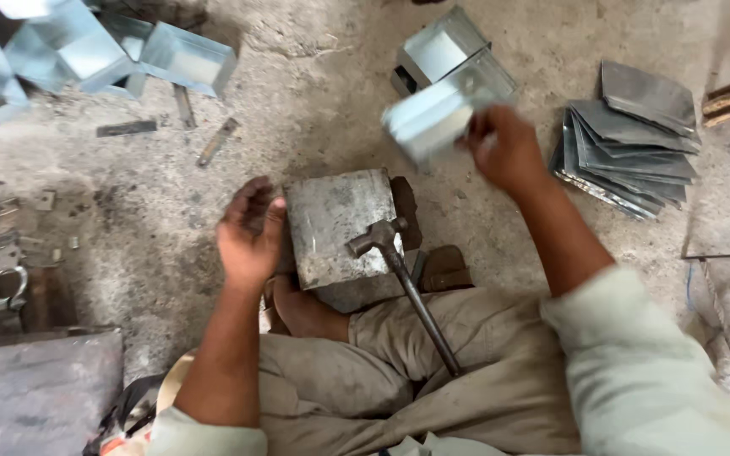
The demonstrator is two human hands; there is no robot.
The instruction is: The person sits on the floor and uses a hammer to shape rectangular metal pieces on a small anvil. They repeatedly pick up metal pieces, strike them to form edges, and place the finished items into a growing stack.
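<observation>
My right hand [507,150] grips a folded sheet-metal box [433,116], blurred with motion, above the floor beyond the block. My left hand [249,234] hovers with its fingers loosely spread, holding nothing, just left of a square steel block [331,221]. A hammer [399,268] lies with its head on the block and its handle across my lap. My bare foot [302,310] rests beside the block.
Finished metal boxes [445,51] lie beyond the block, with more [86,51] at the top left. A stack of flat metal sheets [631,143] sits at the right. Scraps and small tools [128,128] litter the concrete floor. A dark metal slab [44,388] lies at the lower left.
</observation>
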